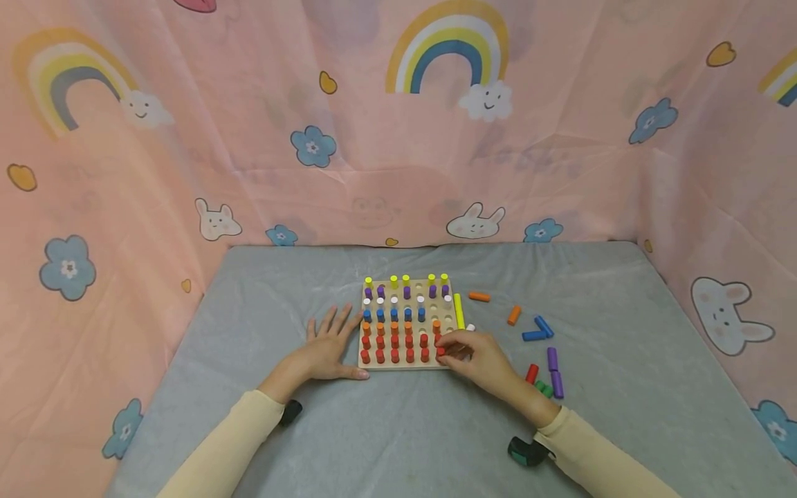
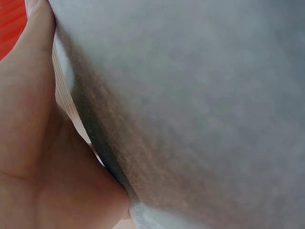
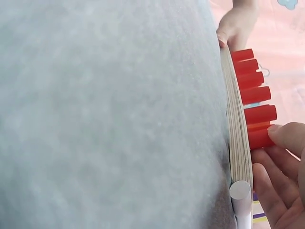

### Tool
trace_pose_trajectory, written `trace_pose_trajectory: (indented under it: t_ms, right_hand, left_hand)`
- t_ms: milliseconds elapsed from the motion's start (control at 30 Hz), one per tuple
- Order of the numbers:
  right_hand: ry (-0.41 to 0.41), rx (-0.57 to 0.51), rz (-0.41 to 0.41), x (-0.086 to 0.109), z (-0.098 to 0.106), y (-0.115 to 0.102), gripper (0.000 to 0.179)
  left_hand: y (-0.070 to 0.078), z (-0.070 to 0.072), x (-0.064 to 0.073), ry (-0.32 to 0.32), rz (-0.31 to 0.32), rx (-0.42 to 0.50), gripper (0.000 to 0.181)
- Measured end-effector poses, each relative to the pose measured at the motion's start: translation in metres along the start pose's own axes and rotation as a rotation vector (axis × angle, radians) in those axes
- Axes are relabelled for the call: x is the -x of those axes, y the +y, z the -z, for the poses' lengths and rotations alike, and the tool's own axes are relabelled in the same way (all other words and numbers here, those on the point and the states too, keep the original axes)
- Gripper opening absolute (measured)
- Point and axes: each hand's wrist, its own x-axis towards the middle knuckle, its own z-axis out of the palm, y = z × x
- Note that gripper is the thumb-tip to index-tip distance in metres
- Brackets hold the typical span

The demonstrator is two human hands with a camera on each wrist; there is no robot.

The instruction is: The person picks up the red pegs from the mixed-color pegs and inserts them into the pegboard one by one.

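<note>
A wooden peg board (image 1: 405,367) lies on the grey cloth, set with rows of yellow, purple, white, blue, orange and red pegs. My left hand (image 1: 326,351) rests at its left side, fingers spread and thumb at the front left corner. In the left wrist view, the palm (image 2: 28,143) is against the board's layered edge (image 2: 66,90). At the front right corner, my right hand (image 1: 486,360) pinches a red peg (image 1: 441,352) that stands in the front row. The right wrist view shows the thumb on that red peg (image 3: 259,137), fingers below it.
Right of the board lie a long yellow rod (image 1: 459,311), a white peg (image 1: 470,328), orange pegs (image 1: 513,315), blue pegs (image 1: 533,336), purple pegs (image 1: 552,359), a red peg (image 1: 532,373) and green pegs (image 1: 544,389). A pink patterned curtain (image 1: 373,187) encloses the table's back and sides.
</note>
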Motion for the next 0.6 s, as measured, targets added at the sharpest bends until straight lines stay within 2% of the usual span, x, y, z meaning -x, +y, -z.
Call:
trace_pose_trajectory:
  t_ms: [600]
  right_hand:
    - [0.012, 0.01, 0.003, 0.0014, -0.0003, -0.0029, 0.021]
  left_hand:
    - [0.0008, 0.0014, 0.0003, 0.001, 0.001, 0.002, 0.12]
